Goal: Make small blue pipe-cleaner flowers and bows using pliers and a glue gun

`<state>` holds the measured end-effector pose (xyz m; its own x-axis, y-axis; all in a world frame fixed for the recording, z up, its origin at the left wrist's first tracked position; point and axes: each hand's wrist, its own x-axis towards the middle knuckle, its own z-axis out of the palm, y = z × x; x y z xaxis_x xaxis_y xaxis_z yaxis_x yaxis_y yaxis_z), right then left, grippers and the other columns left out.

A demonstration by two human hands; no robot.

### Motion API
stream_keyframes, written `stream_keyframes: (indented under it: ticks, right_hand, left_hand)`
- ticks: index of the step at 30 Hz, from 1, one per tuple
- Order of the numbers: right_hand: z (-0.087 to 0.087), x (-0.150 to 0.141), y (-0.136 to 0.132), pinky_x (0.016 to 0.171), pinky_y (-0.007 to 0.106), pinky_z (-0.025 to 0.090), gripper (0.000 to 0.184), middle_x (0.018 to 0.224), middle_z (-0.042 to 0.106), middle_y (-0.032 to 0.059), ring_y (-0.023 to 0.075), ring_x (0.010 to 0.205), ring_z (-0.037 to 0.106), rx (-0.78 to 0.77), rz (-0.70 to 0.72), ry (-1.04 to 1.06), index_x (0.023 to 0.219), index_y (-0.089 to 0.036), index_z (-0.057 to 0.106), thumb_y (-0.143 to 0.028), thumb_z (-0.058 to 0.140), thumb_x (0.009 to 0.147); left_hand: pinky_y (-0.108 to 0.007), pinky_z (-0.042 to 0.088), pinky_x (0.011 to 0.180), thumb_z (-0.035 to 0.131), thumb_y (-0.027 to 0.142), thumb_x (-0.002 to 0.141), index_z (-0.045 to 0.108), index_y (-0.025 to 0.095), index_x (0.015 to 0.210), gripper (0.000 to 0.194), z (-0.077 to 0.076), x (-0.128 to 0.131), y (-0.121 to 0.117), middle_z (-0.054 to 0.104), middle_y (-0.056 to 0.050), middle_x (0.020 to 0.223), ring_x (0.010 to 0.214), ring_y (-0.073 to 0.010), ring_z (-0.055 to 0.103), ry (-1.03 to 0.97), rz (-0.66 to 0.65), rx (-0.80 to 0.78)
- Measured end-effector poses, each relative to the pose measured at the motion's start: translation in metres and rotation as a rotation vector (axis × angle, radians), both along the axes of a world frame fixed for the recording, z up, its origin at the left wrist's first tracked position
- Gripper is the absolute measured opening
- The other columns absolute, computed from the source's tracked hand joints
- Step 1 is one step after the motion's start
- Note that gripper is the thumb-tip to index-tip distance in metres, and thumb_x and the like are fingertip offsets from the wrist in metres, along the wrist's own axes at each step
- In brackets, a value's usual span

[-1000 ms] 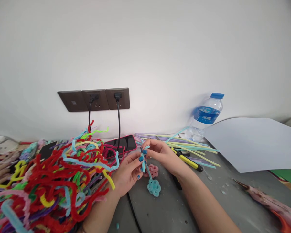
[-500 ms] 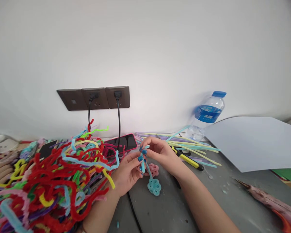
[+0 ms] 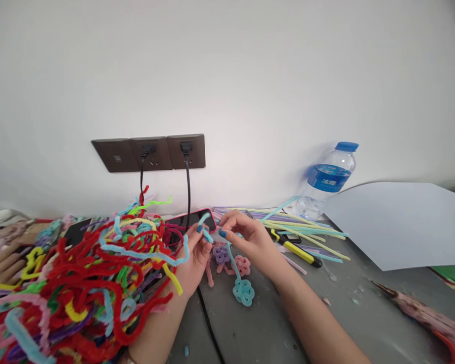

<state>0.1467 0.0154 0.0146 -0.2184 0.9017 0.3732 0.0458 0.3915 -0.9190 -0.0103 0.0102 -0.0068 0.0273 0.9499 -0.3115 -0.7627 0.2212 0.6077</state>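
My left hand (image 3: 195, 255) is closed, pinching a short bent piece of light blue pipe cleaner (image 3: 203, 219) between thumb and fingers. Just to its right, my right hand (image 3: 246, 240) has its thumb and forefinger close together at the upper end of a light blue pipe-cleaner flower's stem. The looped head of that light blue flower (image 3: 243, 292) hangs low over the grey table. Behind the stem lie a purple pipe-cleaner flower (image 3: 221, 254) and a pink one (image 3: 241, 265). A gap separates my two hands.
A tangled heap of coloured pipe cleaners (image 3: 98, 283) covers the left. Straight pipe cleaners (image 3: 307, 230), a yellow utility knife (image 3: 299, 253) and a water bottle (image 3: 328, 177) lie or stand right. Farther right are white paper (image 3: 398, 222) and a pink-handled tool (image 3: 420, 313). A cable (image 3: 208, 323) crosses the table.
My hands have moved apart; the left went leftward with the short light blue piece. The purple flower now shows between them. The light blue flower stays below my right hand.
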Motion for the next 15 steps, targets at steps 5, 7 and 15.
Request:
stream_keyframes:
  ticks: [5, 7, 15]
  right_hand:
    - [-0.007, -0.001, 0.002, 0.067, 0.028, 0.043, 0.013, 0.079, 0.056, 0.0007, 0.0155, 0.072, 0.053, -0.063, -0.066, 0.028, 0.081, -0.020, 0.057, -0.032, 0.059, 0.087]
    - [-0.007, -0.001, 0.002, 0.068, 0.028, 0.044, 0.011, 0.081, 0.057, 0.0006, 0.0153, 0.073, 0.055, -0.058, -0.069, 0.065, 0.086, -0.021, 0.057, -0.031, 0.060, 0.086]
    - [-0.003, 0.007, 0.003, 0.067, 0.028, 0.045, 0.003, 0.075, 0.064, 0.0012, 0.0157, 0.070, 0.058, 0.133, -0.160, -0.160, 0.084, -0.020, 0.064, -0.018, 0.062, 0.084]
  left_hand:
    - [-0.010, 0.055, 0.051, 0.084, 0.019, 0.065, 0.067, 0.015, 0.080, 0.023, -0.002, -0.005, 0.004, 0.066, 0.003, 0.067, 0.055, -0.0057, 0.063, 0.097, -0.017, 0.201]
    - [-0.011, 0.054, 0.049, 0.089, 0.025, 0.059, 0.068, 0.014, 0.078, 0.030, -0.001, -0.002, 0.001, 0.064, 0.004, 0.062, 0.051, -0.0049, 0.060, 0.141, -0.102, 0.191]
    - [-0.014, 0.054, 0.048, 0.089, 0.034, 0.058, 0.071, 0.013, 0.083, 0.037, -0.005, 0.003, -0.005, 0.061, 0.003, 0.059, 0.048, -0.0055, 0.058, 0.246, -0.300, 0.148]
